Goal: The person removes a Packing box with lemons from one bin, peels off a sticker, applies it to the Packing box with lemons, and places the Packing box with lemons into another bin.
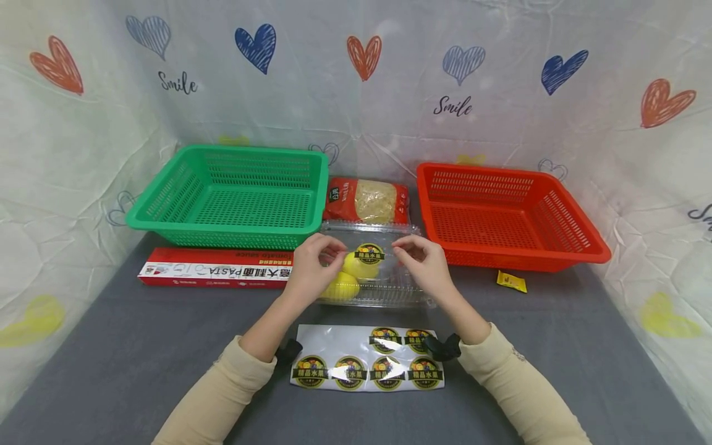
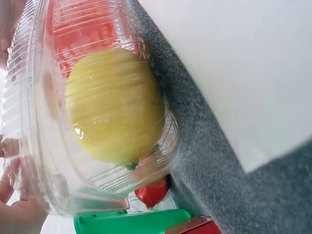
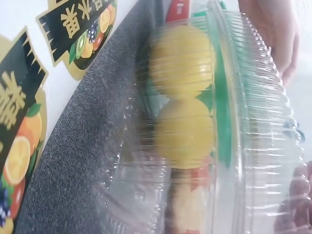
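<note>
A clear plastic clamshell box (image 1: 396,295) stands in the middle of the table with its lid down. Yellow round fruits (image 1: 340,287) lie in its left half, and one fruit (image 2: 116,105) shows close through the ribbed wall in the left wrist view. On the lid is a round black-and-gold fruit sticker (image 1: 369,254). My left hand (image 1: 313,264) hovers at the lid's left side, fingers bent and thumb near the sticker's left edge. Opposite it, my right hand (image 1: 427,261) has thumb and forefinger close together, just right of the sticker. Neither hand shows anything held.
A white sheet of similar stickers (image 1: 356,346) lies in front of the box. Behind are a green basket (image 1: 228,238), a red-and-clear food packet (image 1: 367,201) and a red basket (image 1: 517,256). A red pasta box (image 1: 217,267) lies left; a small yellow packet (image 1: 512,281) lies right.
</note>
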`<action>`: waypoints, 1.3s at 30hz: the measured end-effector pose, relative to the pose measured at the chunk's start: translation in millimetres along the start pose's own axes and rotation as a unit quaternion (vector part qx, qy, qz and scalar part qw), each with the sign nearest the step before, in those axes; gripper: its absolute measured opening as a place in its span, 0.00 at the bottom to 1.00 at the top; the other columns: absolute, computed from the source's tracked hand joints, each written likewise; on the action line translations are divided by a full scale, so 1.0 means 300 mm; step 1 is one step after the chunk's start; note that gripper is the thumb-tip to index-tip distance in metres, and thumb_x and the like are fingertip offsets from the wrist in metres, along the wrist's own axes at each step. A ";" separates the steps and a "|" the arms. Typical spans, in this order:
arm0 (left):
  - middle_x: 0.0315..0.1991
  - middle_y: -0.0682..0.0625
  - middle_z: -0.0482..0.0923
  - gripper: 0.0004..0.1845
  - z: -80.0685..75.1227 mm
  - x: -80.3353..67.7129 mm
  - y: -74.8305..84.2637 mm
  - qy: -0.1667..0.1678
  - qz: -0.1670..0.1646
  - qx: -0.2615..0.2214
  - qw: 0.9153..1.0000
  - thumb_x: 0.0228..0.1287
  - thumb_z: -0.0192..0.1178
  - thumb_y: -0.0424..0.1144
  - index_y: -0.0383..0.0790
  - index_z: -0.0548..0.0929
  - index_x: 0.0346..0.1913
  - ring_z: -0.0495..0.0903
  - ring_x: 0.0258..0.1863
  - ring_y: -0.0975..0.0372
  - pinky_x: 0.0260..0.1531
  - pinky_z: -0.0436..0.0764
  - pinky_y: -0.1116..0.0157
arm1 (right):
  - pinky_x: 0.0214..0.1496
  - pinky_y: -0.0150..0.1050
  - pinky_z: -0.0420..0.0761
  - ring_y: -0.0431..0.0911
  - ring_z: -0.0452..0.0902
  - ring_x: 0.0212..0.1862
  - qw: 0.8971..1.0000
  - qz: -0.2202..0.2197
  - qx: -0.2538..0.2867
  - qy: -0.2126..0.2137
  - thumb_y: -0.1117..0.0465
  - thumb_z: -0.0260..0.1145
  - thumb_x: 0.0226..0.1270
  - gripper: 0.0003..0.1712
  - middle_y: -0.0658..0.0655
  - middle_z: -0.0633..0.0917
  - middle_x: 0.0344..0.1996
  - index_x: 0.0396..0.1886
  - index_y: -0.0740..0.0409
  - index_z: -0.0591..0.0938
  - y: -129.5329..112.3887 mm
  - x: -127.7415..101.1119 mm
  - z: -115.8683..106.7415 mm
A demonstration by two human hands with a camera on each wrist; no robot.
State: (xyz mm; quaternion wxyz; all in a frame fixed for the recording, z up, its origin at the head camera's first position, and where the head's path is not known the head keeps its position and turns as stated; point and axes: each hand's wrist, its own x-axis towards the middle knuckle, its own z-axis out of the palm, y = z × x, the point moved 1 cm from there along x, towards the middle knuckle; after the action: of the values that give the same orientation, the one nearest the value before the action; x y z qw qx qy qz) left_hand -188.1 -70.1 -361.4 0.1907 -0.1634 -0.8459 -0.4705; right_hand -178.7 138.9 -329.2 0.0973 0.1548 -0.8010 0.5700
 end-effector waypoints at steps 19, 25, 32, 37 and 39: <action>0.43 0.45 0.73 0.12 -0.039 -0.037 -0.024 0.013 -0.050 -0.018 0.999 0.55 0.62 0.31 0.34 0.79 0.44 0.72 0.46 0.56 0.50 0.73 0.59 | 0.30 0.31 0.78 0.45 0.76 0.26 0.999 0.036 0.004 0.032 0.66 0.61 0.63 0.11 0.63 0.81 0.29 0.40 0.72 0.80 0.126 -0.023 -0.142; 0.55 0.41 0.63 0.22 -0.033 -0.051 -0.039 -0.010 -0.111 -0.061 0.992 0.57 0.61 0.32 0.34 0.72 0.56 0.64 0.57 0.53 0.57 0.68 0.56 | 0.29 0.28 0.77 0.43 0.75 0.25 0.998 0.048 0.002 0.051 0.67 0.60 0.64 0.12 0.49 0.81 0.25 0.41 0.74 0.79 0.147 -0.042 -0.212; 0.61 0.39 0.57 0.30 -0.023 -0.057 -0.056 -0.019 -0.148 -0.110 0.983 0.59 0.59 0.32 0.33 0.63 0.63 0.60 0.63 0.50 0.61 0.62 0.56 | 0.30 0.27 0.78 0.39 0.76 0.25 0.994 0.064 0.023 0.080 0.65 0.60 0.64 0.14 0.47 0.82 0.25 0.43 0.76 0.77 0.166 -0.080 -0.288; 0.61 0.39 0.60 0.31 -0.023 -0.059 -0.063 -0.017 -0.146 -0.072 0.987 0.58 0.59 0.35 0.35 0.63 0.64 0.61 0.62 0.49 0.61 0.62 0.53 | 0.29 0.26 0.77 0.38 0.76 0.24 0.991 0.075 0.062 0.093 0.67 0.60 0.63 0.10 0.48 0.83 0.25 0.40 0.72 0.78 0.189 -0.101 -0.336; 0.62 0.39 0.60 0.32 -0.024 -0.059 -0.067 -0.027 -0.158 -0.048 0.986 0.59 0.59 0.37 0.36 0.62 0.65 0.60 0.62 0.49 0.60 0.61 0.50 | 0.29 0.26 0.77 0.38 0.77 0.25 0.989 0.081 0.073 0.099 0.67 0.60 0.63 0.09 0.48 0.83 0.25 0.39 0.69 0.79 0.194 -0.109 -0.354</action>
State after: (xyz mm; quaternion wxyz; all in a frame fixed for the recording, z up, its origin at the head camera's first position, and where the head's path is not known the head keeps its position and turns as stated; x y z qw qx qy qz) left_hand -180.6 -88.1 -380.9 0.0837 -0.0495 -0.8424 -0.5300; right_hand -171.2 261.3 -356.4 0.1175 0.0390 -0.7534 0.6458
